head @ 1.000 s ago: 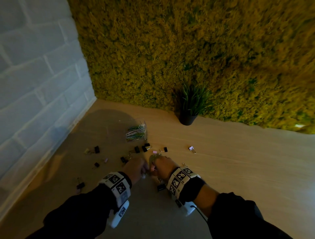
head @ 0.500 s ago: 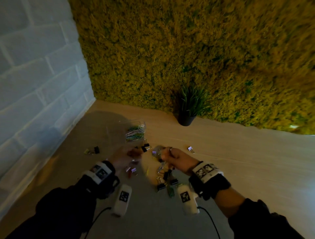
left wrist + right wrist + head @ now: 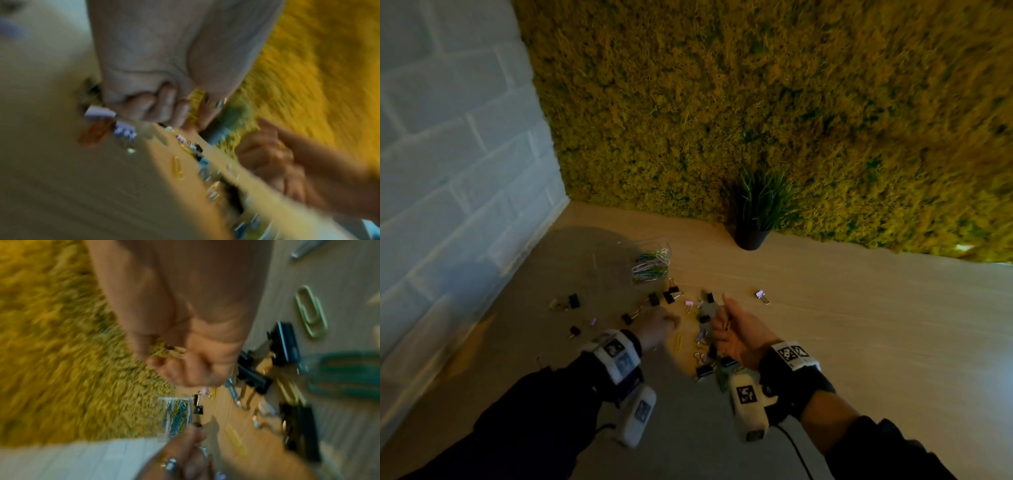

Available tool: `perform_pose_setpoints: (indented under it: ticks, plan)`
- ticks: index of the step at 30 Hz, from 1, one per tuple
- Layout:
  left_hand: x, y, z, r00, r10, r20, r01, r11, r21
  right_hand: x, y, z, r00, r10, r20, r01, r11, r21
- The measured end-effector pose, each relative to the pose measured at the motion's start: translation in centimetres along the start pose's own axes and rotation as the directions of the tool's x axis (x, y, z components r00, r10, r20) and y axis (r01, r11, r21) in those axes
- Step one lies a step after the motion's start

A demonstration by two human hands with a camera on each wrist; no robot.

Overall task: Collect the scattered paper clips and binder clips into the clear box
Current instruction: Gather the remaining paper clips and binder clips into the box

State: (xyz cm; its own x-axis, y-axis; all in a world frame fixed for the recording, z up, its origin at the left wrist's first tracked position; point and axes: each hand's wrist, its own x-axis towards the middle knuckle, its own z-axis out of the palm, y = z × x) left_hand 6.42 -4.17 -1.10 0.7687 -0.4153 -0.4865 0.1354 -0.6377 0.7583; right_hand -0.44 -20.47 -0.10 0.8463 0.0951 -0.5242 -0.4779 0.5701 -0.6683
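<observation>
Clear box (image 3: pixel 640 260) sits far-left of the scatter, already part-filled with paper clips (image 3: pixel 650 267). Both hands have lifted off the table since a second ago: right hand (image 3: pixel 736 329) fisted on picked-up clips, left hand (image 3: pixel 657 329) curled, contents blurred, can't tell. Binder clips (image 3: pixel 671 296) still scattered; drop-off looks next.

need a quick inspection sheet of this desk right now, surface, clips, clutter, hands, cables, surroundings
surface: wooden desk, partly in shadow.
job's things: clear box already holds coloured paper clips; black binder clips and a yellow paper clip lie loose in front of it; a pink binder clip lies apart on the right.
clutter: nothing seen.
grippers: left hand low over the clips, blurred, grip unclear; right hand curled around gathered clips.
cables: black cable runs from the right wrist camera.
surroundings: potted plant by the moss wall; white brick wall on the left.
</observation>
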Motion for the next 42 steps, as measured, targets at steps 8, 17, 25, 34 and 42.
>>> perform_pose_setpoints:
  ticks: [8,17,25,34,42]
  plan:
    - [0.4,0.0,1.3,0.975,0.204,-0.086,-0.085,0.705,0.704,-1.7,-1.3,-2.5,0.985,-0.17,-0.038,-0.015,0.137,-0.99]
    - [-0.6,0.4,1.4,0.978,0.172,0.117,-0.204,0.677,0.708,-2.6,-0.5,-5.1,0.984,-0.132,-0.12,-0.139,-0.146,-0.979]
    - [-1.2,0.7,0.9,0.985,-0.093,0.147,0.141,0.924,-0.355,-3.4,1.0,-5.0,0.989,-0.131,-0.072,-0.088,-0.125,-0.988]
    - [-1.2,-0.2,3.1,0.929,0.206,0.307,-0.363,0.669,0.648,-4.9,-1.2,-6.8,0.951,-0.095,-0.295,0.019,0.968,-0.252]
    - [-1.5,0.2,2.5,0.955,0.244,0.171,-0.296,0.838,0.458,-5.8,-0.5,-7.2,0.914,-0.2,-0.354,-0.343,0.088,-0.935]
